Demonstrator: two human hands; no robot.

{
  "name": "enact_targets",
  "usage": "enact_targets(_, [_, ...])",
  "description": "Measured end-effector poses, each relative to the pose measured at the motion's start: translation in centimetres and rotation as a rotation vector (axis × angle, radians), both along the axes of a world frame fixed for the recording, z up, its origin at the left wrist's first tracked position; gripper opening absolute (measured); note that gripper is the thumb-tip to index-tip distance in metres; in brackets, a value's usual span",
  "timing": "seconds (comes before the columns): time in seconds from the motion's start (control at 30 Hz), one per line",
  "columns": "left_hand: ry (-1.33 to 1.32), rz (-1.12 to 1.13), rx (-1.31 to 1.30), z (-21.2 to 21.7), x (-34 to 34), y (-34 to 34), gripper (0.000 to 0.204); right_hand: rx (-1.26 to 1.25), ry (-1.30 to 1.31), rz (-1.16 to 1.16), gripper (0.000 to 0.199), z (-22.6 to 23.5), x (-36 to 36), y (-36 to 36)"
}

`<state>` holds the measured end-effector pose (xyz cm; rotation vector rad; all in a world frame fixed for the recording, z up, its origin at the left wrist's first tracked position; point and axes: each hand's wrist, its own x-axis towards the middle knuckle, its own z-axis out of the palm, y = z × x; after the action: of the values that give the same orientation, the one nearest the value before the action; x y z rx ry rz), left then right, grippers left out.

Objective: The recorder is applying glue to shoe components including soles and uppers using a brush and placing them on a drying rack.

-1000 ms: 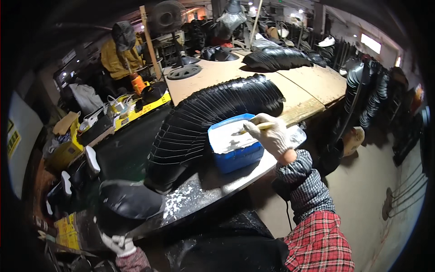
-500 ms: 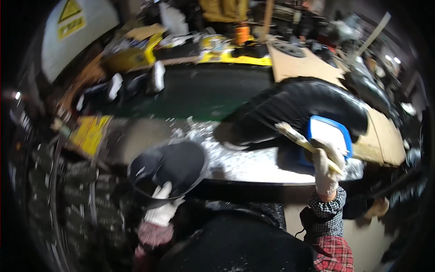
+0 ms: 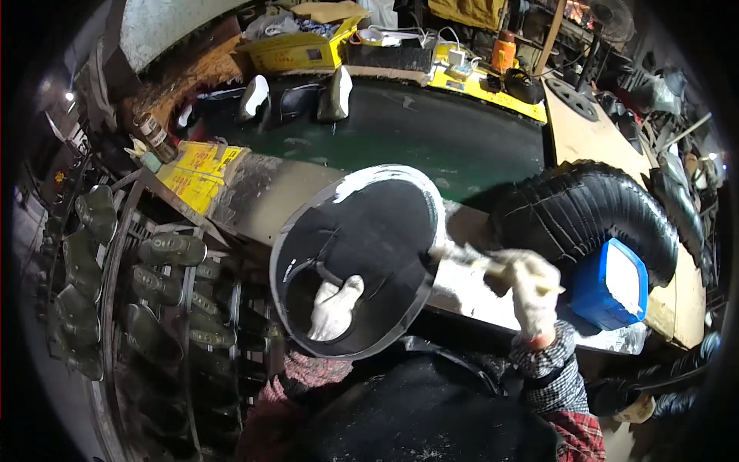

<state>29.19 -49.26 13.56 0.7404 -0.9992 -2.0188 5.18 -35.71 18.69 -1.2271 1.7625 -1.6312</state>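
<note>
A rack of dark green boot pieces [image 3: 154, 254] stands left of the black oval rubber sheet [image 3: 362, 254], which is held above the bench edge with its long axis tilting up to the right. The gloved left hand [image 3: 333, 309] lies flat against the sheet, fingers pressed together. Right of the sheet, the gloved right hand [image 3: 531, 286] curls its fingers round a brush [image 3: 469, 258] pointing left at the white-smeared rim. Further right sits a blue tub [image 3: 612, 283]; its contents cannot be made out.
</note>
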Motion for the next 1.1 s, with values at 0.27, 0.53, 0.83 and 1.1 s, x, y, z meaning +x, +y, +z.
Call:
enact_targets(0.27, [-0.058, -0.142, -0.114, -0.5, -2.0, -0.2, 0.012, -0.247, 0.568, 0.542, 0.03, 8.5, 9.4, -8.1])
enact_targets(0.53, [-0.28, -0.285, -0.232, 0.2, 2.0, -7.7, 0.018, 0.388, -0.16, 0.659, 0.025, 4.9, 3.8, 2.1])
enact_targets(0.83, [-0.064, -0.308, -0.033, 5.0, -0.9, 1.5, 0.025, 0.026, 0.192, -0.072, 0.008, 1.5, -0.5, 6.8])
enact_targets(1.1, [0.108, -0.396, 0.094, 6.8, -1.2, 5.5, 0.037, -0.516, 0.873, 0.294, 0.031, 8.4, 2.2, 0.0])
